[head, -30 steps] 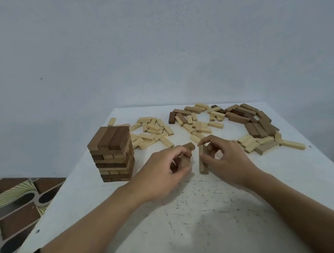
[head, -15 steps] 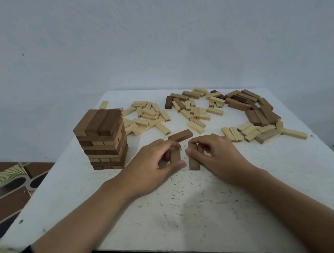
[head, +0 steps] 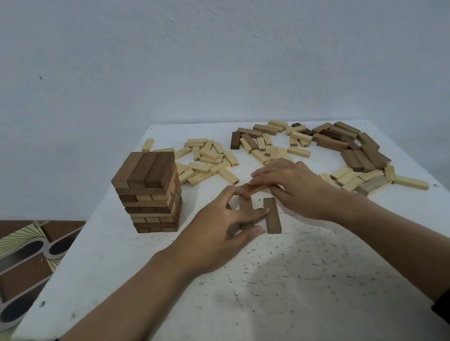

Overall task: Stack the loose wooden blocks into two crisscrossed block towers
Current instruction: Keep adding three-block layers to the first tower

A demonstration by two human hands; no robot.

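The right hand [head: 290, 187] left its laid dark brown wooden block [head: 272, 216] and pinched a crosswise brown wooden block [head: 247, 188]; the left hand [head: 220, 234], fingers straight, steadied the base.

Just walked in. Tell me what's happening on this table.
A person is stacking wooden blocks. One crisscrossed tower already stands on the left of the white table. Just right of it a second one is barely begun: dark base blocks lie side by side, with the left hand resting its fingers on them. The right hand pinches a brown block crosswise over their far ends. Many loose blocks lie scattered along the far side.
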